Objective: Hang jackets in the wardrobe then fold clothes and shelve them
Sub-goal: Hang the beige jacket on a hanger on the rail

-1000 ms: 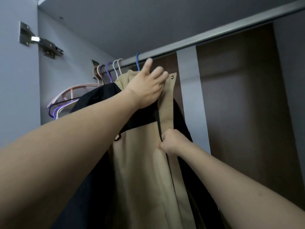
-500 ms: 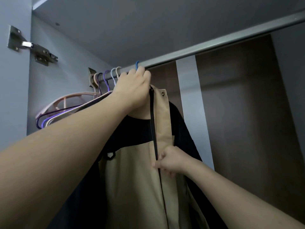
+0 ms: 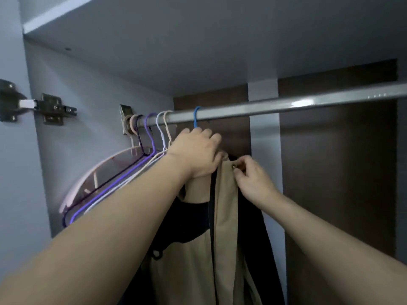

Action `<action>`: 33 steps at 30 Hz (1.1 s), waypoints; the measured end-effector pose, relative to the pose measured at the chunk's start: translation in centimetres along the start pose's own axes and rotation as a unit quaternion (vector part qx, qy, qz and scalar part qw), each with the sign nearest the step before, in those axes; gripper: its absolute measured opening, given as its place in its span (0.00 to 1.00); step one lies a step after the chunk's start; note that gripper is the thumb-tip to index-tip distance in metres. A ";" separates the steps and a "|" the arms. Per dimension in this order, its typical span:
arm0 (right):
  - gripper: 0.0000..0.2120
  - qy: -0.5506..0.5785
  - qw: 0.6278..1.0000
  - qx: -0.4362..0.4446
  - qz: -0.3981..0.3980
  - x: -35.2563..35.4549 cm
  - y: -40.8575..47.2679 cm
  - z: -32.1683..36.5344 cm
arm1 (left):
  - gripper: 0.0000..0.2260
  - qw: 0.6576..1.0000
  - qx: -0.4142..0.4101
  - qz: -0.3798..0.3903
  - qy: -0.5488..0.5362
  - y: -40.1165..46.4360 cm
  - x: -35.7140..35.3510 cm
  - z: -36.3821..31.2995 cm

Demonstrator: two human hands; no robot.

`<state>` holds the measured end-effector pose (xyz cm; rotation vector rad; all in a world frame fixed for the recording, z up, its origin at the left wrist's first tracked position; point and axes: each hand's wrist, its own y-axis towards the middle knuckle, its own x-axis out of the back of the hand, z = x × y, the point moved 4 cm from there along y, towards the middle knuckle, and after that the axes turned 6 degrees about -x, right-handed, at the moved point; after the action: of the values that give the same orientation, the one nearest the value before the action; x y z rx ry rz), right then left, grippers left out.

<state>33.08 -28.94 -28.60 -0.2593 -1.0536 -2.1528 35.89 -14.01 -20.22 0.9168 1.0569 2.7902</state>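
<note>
A tan and black jacket (image 3: 198,260) hangs inside the wardrobe from a blue hanger hook (image 3: 196,116) over the metal rail (image 3: 286,105). My left hand (image 3: 198,151) grips the jacket's collar just below that hook. My right hand (image 3: 251,177) pinches the top of the tan front flap beside a brass snap (image 3: 233,165). The hanger's body is hidden under the jacket and my left hand.
Several bare hangers (image 3: 141,155), pink, purple and white, hang at the rail's left end by the wardrobe's side wall (image 3: 88,133). A door hinge (image 3: 37,107) sits on the left panel. To the right of the jacket the rail is bare.
My right hand has slid up the jacket's front from mid-chest to the collar snap. My left hand stays at the collar. The view has tilted upward.
</note>
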 end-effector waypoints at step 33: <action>0.06 -0.067 0.949 0.088 0.296 2.3 1.0 5.6 | 0.13 0.952 0.045 0.157 -0.258 -3.7 -1.6 1.1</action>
<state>31.41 -26.34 -23.27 -0.5656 -1.0697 -1.5113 37.12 -10.81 -22.62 1.8370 1.0225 2.4845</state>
